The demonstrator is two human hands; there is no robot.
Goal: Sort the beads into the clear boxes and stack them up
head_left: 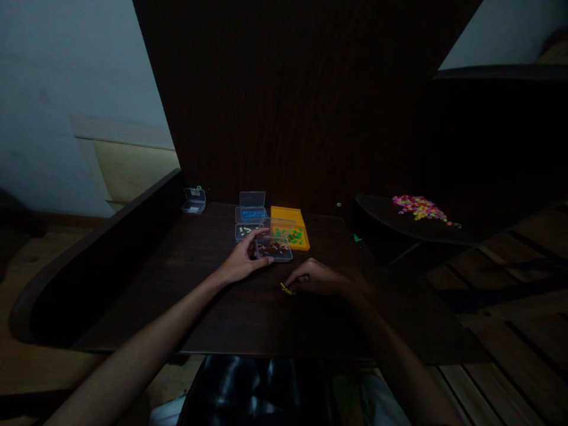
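On the dark wooden table (199,307), my left hand (243,262) grips the near-left corner of a small clear box (276,248) that holds dark reddish pieces. My right hand (316,277) rests just to the right of it, fingers curled and pinched on small yellow pieces (286,289) lying on the table. Behind the clear box lies an orange tray (289,226) with green pieces in it. Two more clear boxes sit to the left: one with blue pieces (251,213) and one with pale pieces (245,231).
Another small clear box (193,201) stands at the table's back left corner beside a raised dark rail (133,213). A heap of multicoloured pieces (419,208) lies on a dark round surface at right. A dark wooden panel rises behind the table. The room is dim.
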